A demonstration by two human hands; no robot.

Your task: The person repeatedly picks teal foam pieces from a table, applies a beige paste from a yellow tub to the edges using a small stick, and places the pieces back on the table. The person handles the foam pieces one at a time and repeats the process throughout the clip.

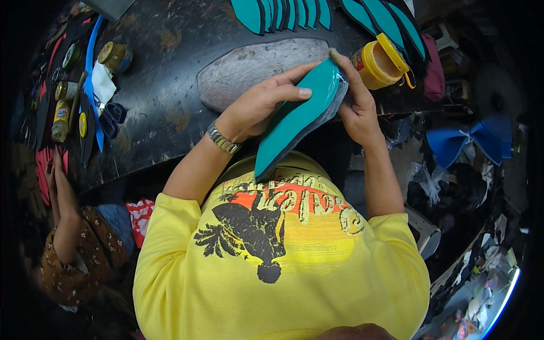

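Teal insole [297,110] pinched btwn L hand [255,107] & R hand [360,107], by near edge of desk [184,48]

Insole's held tilted in front of the person's yellow T-shirt [226,272], wide end up, narrow end down twd the chest; can't tell if that tip touches the cloth. Dk grey layer [331,102] shows along its R edge

L hand: thumb flat on teal face, index along upper L edge, other fingers mostly hidden behind, so pinching it. R hand: fingers up round the wide end, gripping the R rim; exact thumb position can't be told. Metal wristwatch [223,139] on L wrist

Just beyond the hands, an oblong grey slab [241,71] lies flat on desk. R of it, yellow tub [371,65] w/ lid tipped open & tan stuff inside. Far side: row of teal pcs [246,14], plus more teal pcs w/ dk layers at upper R, near a maroon bundle [433,68]

L side of desk: squat jar [111,55], blue strip [90,85], white paper [103,80], yellow-labelled bottle [60,118]. Co-worker's hand [52,165] is by pink-red sheets [41,181] at far L. Off to the R, well apart, a bent blue sheet [450,146]
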